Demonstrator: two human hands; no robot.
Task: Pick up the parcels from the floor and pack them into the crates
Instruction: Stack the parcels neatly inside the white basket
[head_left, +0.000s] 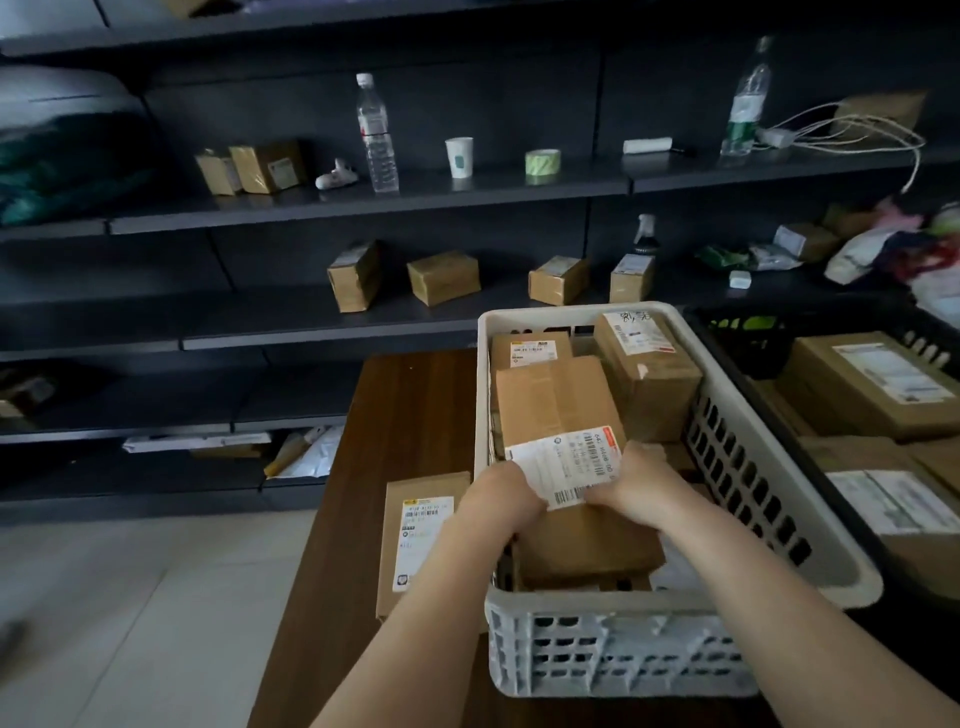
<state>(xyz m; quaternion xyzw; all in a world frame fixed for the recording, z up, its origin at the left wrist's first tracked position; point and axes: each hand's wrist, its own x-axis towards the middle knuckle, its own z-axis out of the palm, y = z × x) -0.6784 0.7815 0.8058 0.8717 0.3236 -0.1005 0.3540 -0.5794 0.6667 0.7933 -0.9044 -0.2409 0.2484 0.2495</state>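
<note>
Mid-pack. Both hands on one box (558, 410) in the white crate (769, 499), centre-right of frame. Left hand (498, 491) curled on the near-left edge, right hand (631, 480) curled on the near-right edge by the label. Box tilted, resting on other boxes, not yet seated flat.

Done so far, judging by the load: white crate mostly full, at least three more boxes at its far end and under the held one. Black crate (727, 317) at right edge also carrying boxes.

Left to do: seat this box. One flat parcel (415, 525) on the brown table (415, 405), just left of the crate, not packed. Floor at lower left shows no parcels; rest of floor out of view, so remaining count unknown.
</note>
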